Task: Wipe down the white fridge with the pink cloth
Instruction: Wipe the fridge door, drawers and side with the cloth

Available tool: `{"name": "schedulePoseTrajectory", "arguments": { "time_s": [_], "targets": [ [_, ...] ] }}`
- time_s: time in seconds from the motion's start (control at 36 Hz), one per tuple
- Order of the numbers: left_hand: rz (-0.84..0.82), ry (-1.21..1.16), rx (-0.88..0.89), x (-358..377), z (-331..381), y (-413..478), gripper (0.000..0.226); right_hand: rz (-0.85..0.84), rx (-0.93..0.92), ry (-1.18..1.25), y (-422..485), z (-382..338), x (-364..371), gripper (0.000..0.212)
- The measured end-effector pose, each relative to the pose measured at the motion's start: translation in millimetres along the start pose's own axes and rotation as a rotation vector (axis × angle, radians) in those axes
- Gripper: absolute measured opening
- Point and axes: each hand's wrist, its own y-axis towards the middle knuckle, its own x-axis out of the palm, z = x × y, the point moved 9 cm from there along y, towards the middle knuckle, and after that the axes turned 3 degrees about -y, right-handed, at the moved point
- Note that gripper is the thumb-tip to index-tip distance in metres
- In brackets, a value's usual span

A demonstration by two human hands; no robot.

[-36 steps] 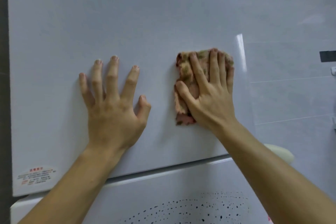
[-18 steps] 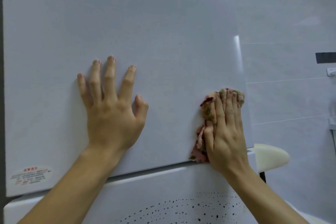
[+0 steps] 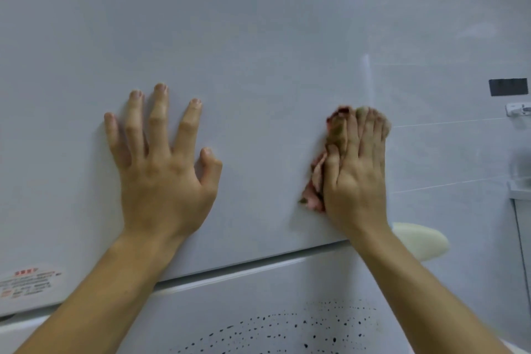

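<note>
White fridge (image 3: 230,37): upper door fills the view. L hand (image 3: 163,178) flat on door, fingers spread wide. R hand (image 3: 356,181) flat, fingers straight and together, pressing pink cloth (image 3: 316,184) onto door near its right edge, above the door gap. Cloth bunched, long axis approx vertical. It's blurred, so edges unclear.

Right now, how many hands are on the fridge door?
2. The left hand lies flat on the white fridge door, fingers spread; the right hand presses the pink cloth near its right edge.
</note>
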Motion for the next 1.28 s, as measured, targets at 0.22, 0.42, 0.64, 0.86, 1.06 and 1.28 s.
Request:
{"name": "schedulePoseTrajectory", "arguments": {
  "time_s": [0.22,0.42,0.64,0.86,1.06,1.28],
  "targets": [
    [0.001,0.023,0.015,0,1,-2,0.058,-0.068,0.035,0.009,-56,16,-3,0.068],
    [-0.014,0.027,0.012,2,1,-2,0.059,-0.111,0.185,0.082,42,19,-5,0.079],
    [0.027,0.027,0.003,-1,2,-2,0.057,-0.062,0.358,0.169,17,42,-9,0.070],
    [-0.002,0.010,-0.005,-2,1,-2,0.059,-0.072,0.462,0.130,-68,48,-10,0.076],
    [-0.003,-0.018,0.011,-5,0,0,0.059,-0.073,0.273,-0.015,21,10,3,0.076],
    [-0.121,-0.028,0.070,-17,-17,11,0.056,-0.046,0.156,-0.005,107,-82,17,0.076]
  ]
}}
